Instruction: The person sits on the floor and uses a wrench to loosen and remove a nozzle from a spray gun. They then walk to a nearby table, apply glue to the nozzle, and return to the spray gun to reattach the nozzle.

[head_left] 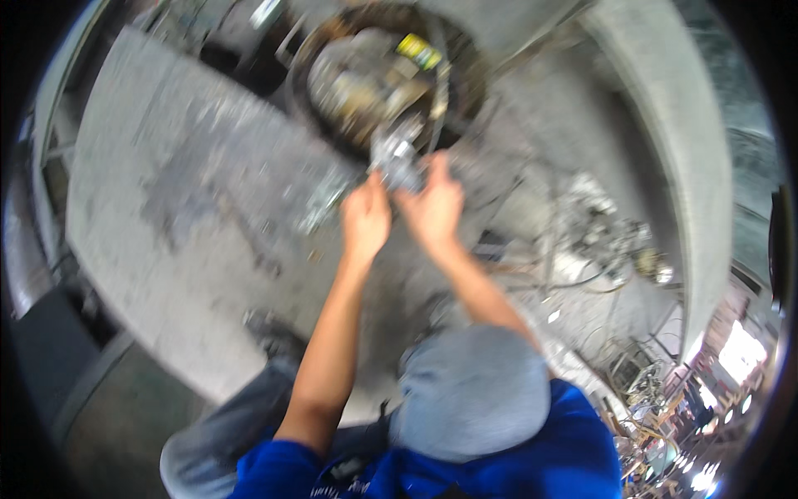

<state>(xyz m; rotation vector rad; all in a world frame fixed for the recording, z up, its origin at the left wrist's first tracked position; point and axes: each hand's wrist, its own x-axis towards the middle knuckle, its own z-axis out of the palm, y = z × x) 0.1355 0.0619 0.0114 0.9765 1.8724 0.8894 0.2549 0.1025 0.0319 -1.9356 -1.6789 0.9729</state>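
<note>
Reaching forward from a blue shirt and grey trousers, both bare arms stretch over a dusty concrete floor. The left hand and the right hand meet close together on a small grey metal part. The fingers of both hands curl around it and grip it, though blur hides the exact hold. The part sits just at the near edge of a round dark tyre filled with scrap pieces. More wires and scrap lie at the right.
</note>
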